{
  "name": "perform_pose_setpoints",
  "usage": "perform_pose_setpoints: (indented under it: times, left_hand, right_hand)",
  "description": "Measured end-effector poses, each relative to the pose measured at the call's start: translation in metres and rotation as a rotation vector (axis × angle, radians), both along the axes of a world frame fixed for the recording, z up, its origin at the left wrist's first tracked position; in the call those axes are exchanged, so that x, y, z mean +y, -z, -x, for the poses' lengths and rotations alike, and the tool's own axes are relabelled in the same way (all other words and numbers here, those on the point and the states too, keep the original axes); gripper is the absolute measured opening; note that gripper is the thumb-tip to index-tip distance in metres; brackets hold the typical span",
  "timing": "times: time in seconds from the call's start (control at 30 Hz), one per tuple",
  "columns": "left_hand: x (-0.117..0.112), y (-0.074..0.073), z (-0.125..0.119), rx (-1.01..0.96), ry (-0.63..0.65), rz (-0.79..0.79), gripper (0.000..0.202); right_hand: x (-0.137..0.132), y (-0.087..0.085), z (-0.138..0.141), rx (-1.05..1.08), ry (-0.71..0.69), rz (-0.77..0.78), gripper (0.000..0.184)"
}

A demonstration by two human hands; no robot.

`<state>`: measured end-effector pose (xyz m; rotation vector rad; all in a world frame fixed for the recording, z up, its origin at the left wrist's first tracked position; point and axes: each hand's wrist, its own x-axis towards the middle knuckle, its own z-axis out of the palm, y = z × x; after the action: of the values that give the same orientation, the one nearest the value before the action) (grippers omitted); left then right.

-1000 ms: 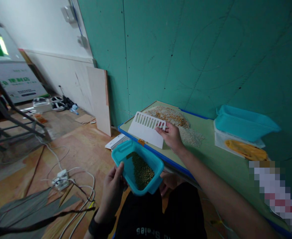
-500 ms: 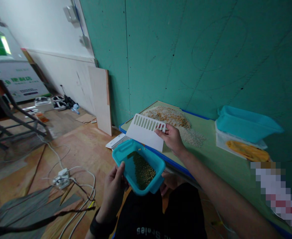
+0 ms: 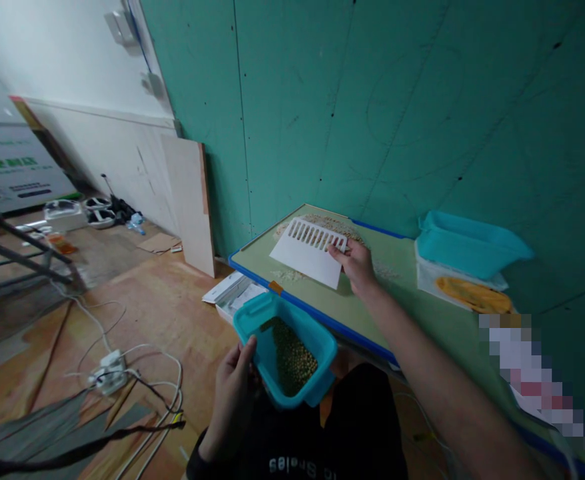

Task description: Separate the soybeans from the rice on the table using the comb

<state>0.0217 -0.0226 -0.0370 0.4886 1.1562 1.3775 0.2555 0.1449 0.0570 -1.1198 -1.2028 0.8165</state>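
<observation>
My left hand (image 3: 232,393) is closed on the near rim of a small blue plastic tub (image 3: 317,337), held just below the table's front edge over my lap. The tub holds a layer of green beans (image 3: 292,357). My right hand (image 3: 357,263) grips the right side of a white slotted scraper card (image 3: 307,257), which lies tilted on the green table top (image 3: 397,293). Behind the card spreads a pile of mixed beans and rice (image 3: 330,223), partly hidden by it. A few pale grains (image 3: 285,275) lie by the card's near edge.
A second blue tub (image 3: 467,243) stands on the table at the right, on a white tray with a yellow thing (image 3: 472,293) in it. White boxes (image 3: 230,290) lie on the wooden floor by the table. Cables and a power strip (image 3: 107,370) lie at the left.
My right hand has pushed the white card away from the table's front edge, back toward the pile. The tub has dropped slightly lower and shifted right. The view has shifted.
</observation>
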Motion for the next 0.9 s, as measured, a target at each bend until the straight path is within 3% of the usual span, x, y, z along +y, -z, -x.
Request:
perform_pose_setpoints:
  times: [0.2, 0.33, 0.5, 0.7, 0.9]
  left_hand:
    - [-0.002, 0.004, -0.003, -0.026, 0.057, 0.011, 0.04]
    - [-0.001, 0.006, -0.002, -0.018, 0.037, -0.009, 0.041]
    - [0.001, 0.006, -0.001, 0.02, 0.034, 0.014, 0.045]
    - [-0.001, 0.001, -0.002, 0.025, 0.076, 0.011, 0.046]
    - [0.0, 0.003, -0.003, 0.008, 0.026, 0.019, 0.047]
  right_hand:
    - [-0.024, 0.002, 0.025, -0.065, -0.177, -0.034, 0.041]
    - [-0.026, 0.007, 0.033, -0.106, -0.215, -0.049, 0.034]
    - [-0.013, 0.009, 0.033, -0.136, -0.157, -0.094, 0.035]
    - [-0.005, 0.012, 0.028, -0.215, 0.017, -0.169, 0.03]
    - [0.0, 0.007, 0.011, -0.083, 0.134, -0.132, 0.034]
